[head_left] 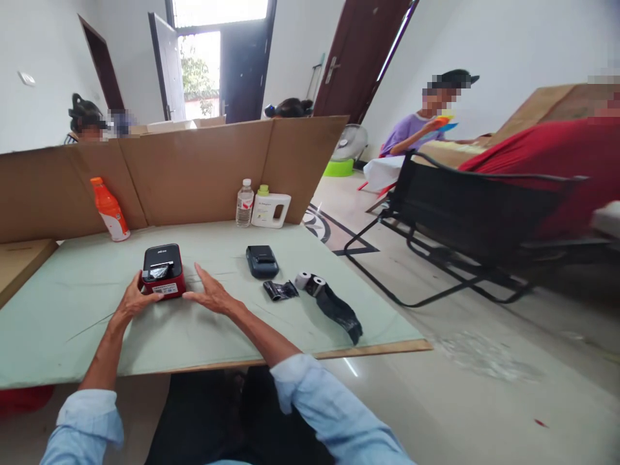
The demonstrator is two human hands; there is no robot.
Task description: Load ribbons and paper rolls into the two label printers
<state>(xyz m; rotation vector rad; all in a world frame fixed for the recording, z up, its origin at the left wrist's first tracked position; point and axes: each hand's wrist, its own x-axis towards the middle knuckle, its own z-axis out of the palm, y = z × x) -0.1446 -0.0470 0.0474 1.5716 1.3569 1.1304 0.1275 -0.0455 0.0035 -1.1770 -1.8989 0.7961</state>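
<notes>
A red and black small printer sits on the table, with a white printed label low on its front and a shiny dark piece at its top slot. My left hand is closed on its left side, thumb against the front. To its right, my right hand is open, thumb and fingers spread, just beside the printer. Further right lies a dark blue handheld device. Near it are a crumpled black plastic roll, two white paper rolls and a long black plastic strip.
A cardboard partition stands along the table's back edge. Before it stand an orange bottle, a water bottle and a white jug. A black folding chair and other people are at the right.
</notes>
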